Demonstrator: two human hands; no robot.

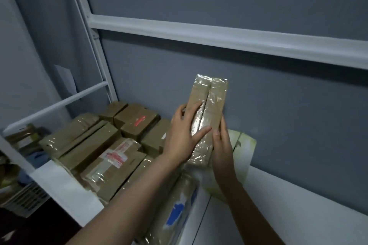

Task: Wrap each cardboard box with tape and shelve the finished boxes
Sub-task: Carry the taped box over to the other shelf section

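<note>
A long, narrow cardboard box (pixel 210 97) wrapped in clear tape stands nearly upright against the grey wall, above the white shelf (pixel 288 205). My left hand (pixel 183 137) lies on its front face with the fingers spread and the thumb across the lower part. My right hand (pixel 222 141) presses flat along the box's right edge, fingers pointing up. The box's bottom end is hidden behind my hands. Several other taped boxes (pixel 103 145) lie packed together on the shelf to the left.
A white shelf rail (pixel 219 36) runs across the wall above the box. A white upright post (pixel 97 49) stands at the left. A box with a blue mark (pixel 177 211) lies in front, under my left forearm. A pale sheet (pixel 243 145) leans behind my right hand.
</note>
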